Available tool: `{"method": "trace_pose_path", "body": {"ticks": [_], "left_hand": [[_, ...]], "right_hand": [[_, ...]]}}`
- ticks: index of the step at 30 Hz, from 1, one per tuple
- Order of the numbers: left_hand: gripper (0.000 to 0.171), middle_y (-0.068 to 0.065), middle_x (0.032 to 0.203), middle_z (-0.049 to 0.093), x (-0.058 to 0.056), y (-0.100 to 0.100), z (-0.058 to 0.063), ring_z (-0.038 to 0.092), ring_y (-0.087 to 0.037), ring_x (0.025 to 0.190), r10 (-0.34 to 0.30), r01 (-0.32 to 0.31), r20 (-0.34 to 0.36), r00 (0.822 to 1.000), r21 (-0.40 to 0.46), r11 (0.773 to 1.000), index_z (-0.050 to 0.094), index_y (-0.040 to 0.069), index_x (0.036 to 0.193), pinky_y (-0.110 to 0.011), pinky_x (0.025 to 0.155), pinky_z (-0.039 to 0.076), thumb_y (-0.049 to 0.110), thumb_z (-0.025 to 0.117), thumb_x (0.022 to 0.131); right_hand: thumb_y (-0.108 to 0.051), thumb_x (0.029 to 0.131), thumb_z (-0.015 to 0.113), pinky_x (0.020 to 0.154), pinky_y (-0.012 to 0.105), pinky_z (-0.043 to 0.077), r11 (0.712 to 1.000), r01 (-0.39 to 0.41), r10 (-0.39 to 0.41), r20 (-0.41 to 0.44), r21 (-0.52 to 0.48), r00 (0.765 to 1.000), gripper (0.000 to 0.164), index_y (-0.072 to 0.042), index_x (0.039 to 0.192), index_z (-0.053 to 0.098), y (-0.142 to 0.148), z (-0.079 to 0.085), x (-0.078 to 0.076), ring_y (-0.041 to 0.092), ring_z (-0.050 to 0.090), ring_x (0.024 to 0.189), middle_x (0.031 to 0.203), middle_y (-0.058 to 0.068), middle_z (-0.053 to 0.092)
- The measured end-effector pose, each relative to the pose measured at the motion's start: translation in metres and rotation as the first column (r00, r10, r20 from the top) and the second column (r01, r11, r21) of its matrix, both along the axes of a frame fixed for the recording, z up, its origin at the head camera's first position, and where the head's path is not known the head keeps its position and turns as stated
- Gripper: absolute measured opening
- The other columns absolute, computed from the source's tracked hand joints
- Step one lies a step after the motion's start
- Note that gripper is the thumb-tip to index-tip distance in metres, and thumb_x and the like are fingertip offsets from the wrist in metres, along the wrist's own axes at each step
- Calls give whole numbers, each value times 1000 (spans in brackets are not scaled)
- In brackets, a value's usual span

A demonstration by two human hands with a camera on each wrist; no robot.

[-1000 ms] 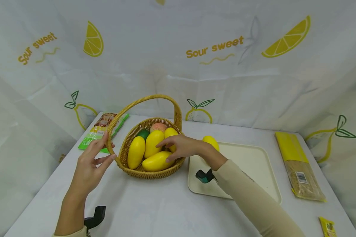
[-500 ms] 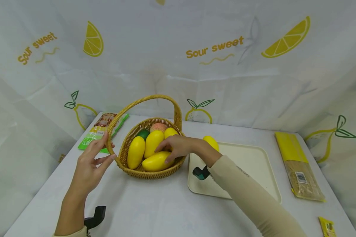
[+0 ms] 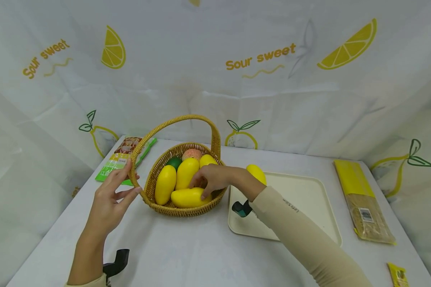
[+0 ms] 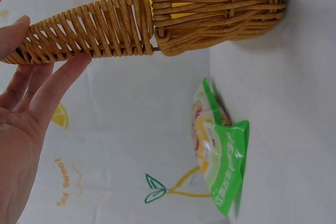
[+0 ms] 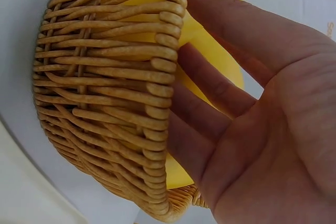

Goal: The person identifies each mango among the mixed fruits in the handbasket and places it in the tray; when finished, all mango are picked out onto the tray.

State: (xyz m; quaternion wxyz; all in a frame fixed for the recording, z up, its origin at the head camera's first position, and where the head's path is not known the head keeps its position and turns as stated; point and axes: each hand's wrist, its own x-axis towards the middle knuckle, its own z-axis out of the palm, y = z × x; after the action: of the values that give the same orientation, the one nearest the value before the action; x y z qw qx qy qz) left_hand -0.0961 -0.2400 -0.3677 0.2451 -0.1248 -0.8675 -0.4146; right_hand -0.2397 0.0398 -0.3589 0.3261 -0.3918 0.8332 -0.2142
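A wicker basket (image 3: pixel 179 211) stands on the white table, holding several yellow mangoes, a dark green fruit (image 3: pixel 174 161) and a pinkish round fruit (image 3: pixel 192 154). My left hand (image 3: pixel 107 199) holds the basket's handle (image 4: pixel 89 27) near its left base, thumb on one side and fingertips on the other. Inside the basket, my right hand (image 3: pixel 215 177) grips the front mango (image 3: pixel 186 198), thumb on its near side and fingers reaching behind it. In the right wrist view the basket wall (image 5: pixel 105 77) hides those fingertips.
Right of the basket lies a cream tray (image 3: pixel 301 199), with another yellow mango (image 3: pixel 256 173) at its back left corner. A green snack bag (image 3: pixel 113 163) lies behind on the left. Far right are a yellow-topped bag (image 3: pixel 362 203) and a small yellow packet (image 3: pixel 398 275).
My right hand has reached deeper, its fingers curling behind the front mango. That mango has turned to lie more level. My left hand has stayed at the handle.
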Motion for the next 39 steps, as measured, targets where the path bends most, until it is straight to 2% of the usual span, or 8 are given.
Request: {"method": "trace_pose_path", "body": {"ticks": [10,18,29,33,39], "left_hand": [[91,10,121,55,0,0,-1,51,16,113,1,-1,-5,1000,-1,1000,40,21,157,1,81,51,-16,73,82],[90,14,121,54,-1,-1,-1,52,15,113,0,0,-5,1000,5,1000,40,21,157,0,81,51,-16,74,81],[92,-2,119,57,-1,-1,-1,50,16,115,-3,3,-12,1000,-4,1000,39,20,157,1,81,51,-17,73,81],[91,-3,119,58,-1,-1,-1,50,17,115,-3,3,-8,1000,-2,1000,39,21,157,1,81,50,-17,73,81],[91,8,120,55,-1,-1,-1,51,16,115,-2,2,-6,1000,4,1000,40,21,157,1,80,51,-17,73,81]], "right_hand": [[-11,90,78,109,32,53,1000,2,-2,18,-4,1000,40,-14,128,68,1,0,0,16,63,120,128,1,70],[-13,91,77,110,32,52,1000,-2,2,12,15,1000,39,-15,128,65,0,-1,0,16,61,121,128,1,68],[-15,93,75,109,32,52,1000,-2,2,-4,14,1000,37,-14,128,64,1,2,1,16,60,121,128,0,67],[-16,95,74,108,31,51,1000,-14,15,-13,15,1000,36,-15,130,64,2,5,2,15,59,119,128,0,66],[-18,96,71,105,30,51,999,-34,34,-29,-7,999,36,-16,131,64,5,11,1,15,58,114,126,-2,66]]}}
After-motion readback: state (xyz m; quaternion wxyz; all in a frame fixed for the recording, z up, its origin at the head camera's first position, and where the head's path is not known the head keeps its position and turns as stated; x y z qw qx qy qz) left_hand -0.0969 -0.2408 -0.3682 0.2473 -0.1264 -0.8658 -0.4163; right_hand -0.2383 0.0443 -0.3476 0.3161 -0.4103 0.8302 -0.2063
